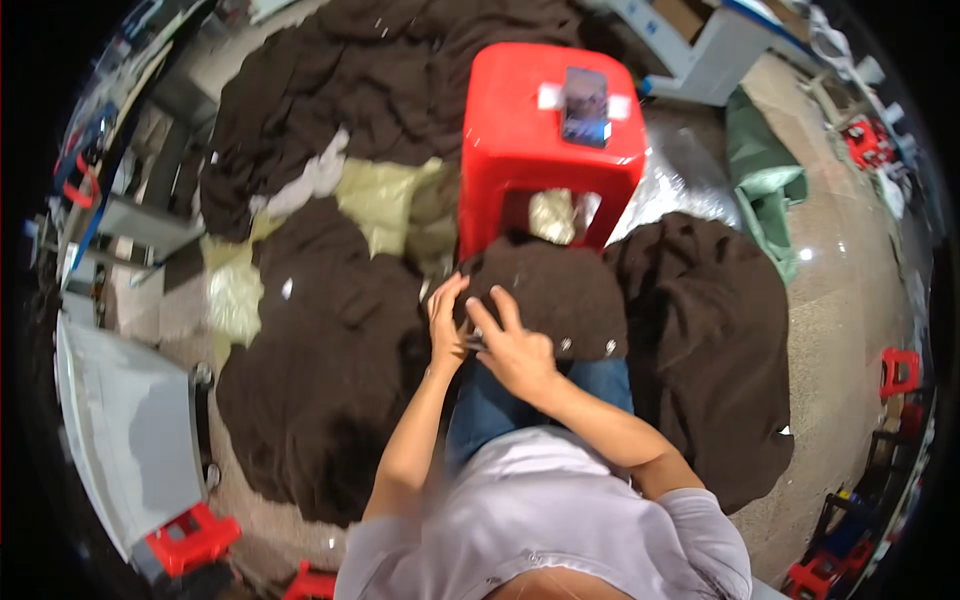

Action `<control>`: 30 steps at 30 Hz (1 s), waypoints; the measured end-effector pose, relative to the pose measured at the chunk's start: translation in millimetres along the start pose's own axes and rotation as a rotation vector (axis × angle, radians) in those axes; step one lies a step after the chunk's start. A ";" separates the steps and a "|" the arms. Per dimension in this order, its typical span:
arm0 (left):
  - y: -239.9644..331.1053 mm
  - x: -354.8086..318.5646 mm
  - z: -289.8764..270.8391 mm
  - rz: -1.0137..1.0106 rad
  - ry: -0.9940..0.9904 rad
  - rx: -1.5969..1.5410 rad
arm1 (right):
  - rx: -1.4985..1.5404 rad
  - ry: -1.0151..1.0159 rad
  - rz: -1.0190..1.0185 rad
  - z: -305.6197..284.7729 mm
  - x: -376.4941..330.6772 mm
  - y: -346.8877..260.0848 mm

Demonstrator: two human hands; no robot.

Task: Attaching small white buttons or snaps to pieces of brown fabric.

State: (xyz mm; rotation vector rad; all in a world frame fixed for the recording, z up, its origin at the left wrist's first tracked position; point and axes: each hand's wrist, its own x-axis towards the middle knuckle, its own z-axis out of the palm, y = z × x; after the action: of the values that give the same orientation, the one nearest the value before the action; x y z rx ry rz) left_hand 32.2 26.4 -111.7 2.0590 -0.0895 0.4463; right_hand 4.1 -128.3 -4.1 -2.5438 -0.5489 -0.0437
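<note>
A dark brown cloth piece (550, 290) lies across a seated worker's lap, over blue jeans (602, 382), its lower edge dotted with small pale spots (566, 344). At its left edge, the left hand (445, 325) stands with fingers raised and close together; whether they pinch the fabric cannot be told. The right hand (515, 352) leans in beside it, two fingers stretched out over the cloth, near a small dark object (474, 343) between the hands; blur hides whether anything is gripped. Careful handling here would seem to call for the left hand to steady the edge flat and taut, with the right working in short, light moves and fingertips kept clear of the dark object in case it is sharp. Brown cloth heaps flank the knees, left (320, 390) and right (710, 370). Just beyond the lap stands a red stool (495, 125) bearing a phone (585, 105), with yellowish plastic sheeting (380, 200) to its left and a green bag (765, 185) off to the right.
</note>
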 end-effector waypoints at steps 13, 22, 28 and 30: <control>-19.7 34.7 1.8 -0.050 -0.165 -0.048 | 0.189 0.526 -0.249 -105.9 7.6 29.3; -17.4 37.9 14.4 0.057 0.262 0.056 | 0.067 1.111 -0.273 -196.3 -19.1 59.6; 21.7 30.7 -4.6 0.271 0.154 0.068 | -0.154 1.515 0.018 -279.5 -41.1 115.9; 62.3 38.8 -18.7 0.514 0.022 0.144 | -0.316 1.573 0.148 -319.6 -55.2 143.5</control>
State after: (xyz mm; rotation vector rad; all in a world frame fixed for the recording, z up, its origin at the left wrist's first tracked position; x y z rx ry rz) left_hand 47.8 15.2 -38.4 2.1624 -0.5981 0.8076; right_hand 34.5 -422.7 191.4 -1.9395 0.3123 -1.9219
